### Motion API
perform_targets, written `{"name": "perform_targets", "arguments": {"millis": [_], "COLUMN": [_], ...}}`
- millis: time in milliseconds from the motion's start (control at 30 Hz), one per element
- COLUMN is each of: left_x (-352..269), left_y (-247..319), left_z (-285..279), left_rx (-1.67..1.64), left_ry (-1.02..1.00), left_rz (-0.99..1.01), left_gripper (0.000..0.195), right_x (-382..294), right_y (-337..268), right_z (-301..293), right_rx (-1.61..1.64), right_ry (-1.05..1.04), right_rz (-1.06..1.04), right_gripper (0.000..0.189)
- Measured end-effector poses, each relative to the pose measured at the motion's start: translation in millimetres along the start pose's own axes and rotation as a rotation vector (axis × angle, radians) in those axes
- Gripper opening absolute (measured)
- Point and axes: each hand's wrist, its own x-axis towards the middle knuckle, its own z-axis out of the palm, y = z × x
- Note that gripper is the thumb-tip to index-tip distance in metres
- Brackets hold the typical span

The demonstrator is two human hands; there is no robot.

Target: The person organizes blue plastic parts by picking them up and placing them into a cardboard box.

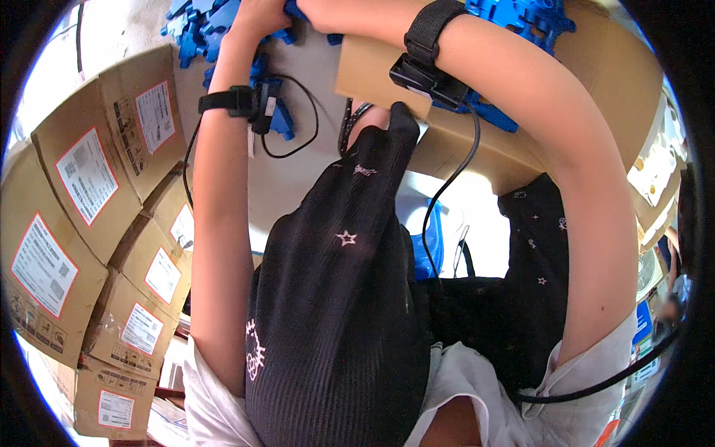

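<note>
Both arms reach forward to the top edge of the head view. My left hand (266,15) is cut off by the frame edge, close to several blue plastic parts (192,33). Just right of it, my right hand (321,14) is partly visible, with a bit of blue plastic between the two hands. The fingers are too cropped to show a grip. More blue parts (516,19) lie in and around an open cardboard box (603,61) at the upper right. A cardboard flap (368,70) lies below my right forearm. Each wrist wears a black strap with a cabled device.
Stacked cardboard boxes (53,195) with labels line the left side. My legs in black trousers (341,279) take up the middle. A blue plastic object (427,240) sits between them. Black cables hang by both arms. White parts (651,173) are at the right, with a person (670,307) beyond.
</note>
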Motion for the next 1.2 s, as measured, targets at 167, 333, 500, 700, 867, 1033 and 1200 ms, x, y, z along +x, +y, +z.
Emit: {"name": "perform_targets", "arguments": {"millis": [167,333,500,700,867,1033,1200], "left_x": [6.9,0.4,-1.1,-7.1,-4.4,-3.6,32.3], "left_y": [18.8,18.0,15.4,13.0,-13.8,-27.9,20.1], "left_z": [-13.6,-10.1,-12.5,-29.1,-45.2,-106.1,-177.0], "left_rx": [-0.111,-0.053,-0.112,-0.195,-0.408,-0.448,-0.544], "left_ry": [-0.137,-0.06,-0.108,-0.055,0.001,0.116,0.3], "left_rz": [-0.087,-0.045,-0.061,-0.023,0.048,-0.045,-0.004], "left_gripper": [0.041,0.043,0.039,0.036,0.034,0.04,0.034], "right_x": [19.4,26.1,22.8,20.9,24.6,10.8,-64.1], "right_y": [0.6,-2.3,-4.6,0.1,13.6,29.8,83.9], "right_z": [31.2,48.6,52.7,47.5,13.0,-74.6,-164.0], "right_rx": [-0.086,-0.073,-0.076,0.124,0.418,0.252,0.218], "right_ry": [0.084,0.126,0.152,0.173,0.105,0.001,0.096], "right_rz": [0.081,0.079,0.079,0.213,0.189,-0.048,-0.213], "right_gripper": [0.019,0.018,0.018,0.019,0.028,0.033,0.036]}}
